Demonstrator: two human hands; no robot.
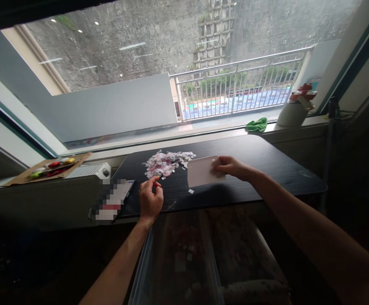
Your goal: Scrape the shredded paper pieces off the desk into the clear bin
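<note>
My right hand (230, 166) grips a white plastic scraper (202, 171) by its right end. The flat scraper has a small hole near its upper left corner and is tilted above the black table (235, 147). A heap of small paper scraps (162, 164), white and pinkish, lies to the scraper's left. One loose paper scrap (191, 191) is just under its lower edge. My left hand (152, 197) is just in front of the heap, fingers loosely curled, with a gap between thumb and index finger and nothing visible in it.
A phone (113, 201), partly blurred out, lies at the table's left edge. Below the front edge stands a clear plastic bin (143, 262) with some scraps inside. A green cloth (257, 125) and a spray bottle (294, 111) are on the window sill. Cardboard (22, 177) lies far left.
</note>
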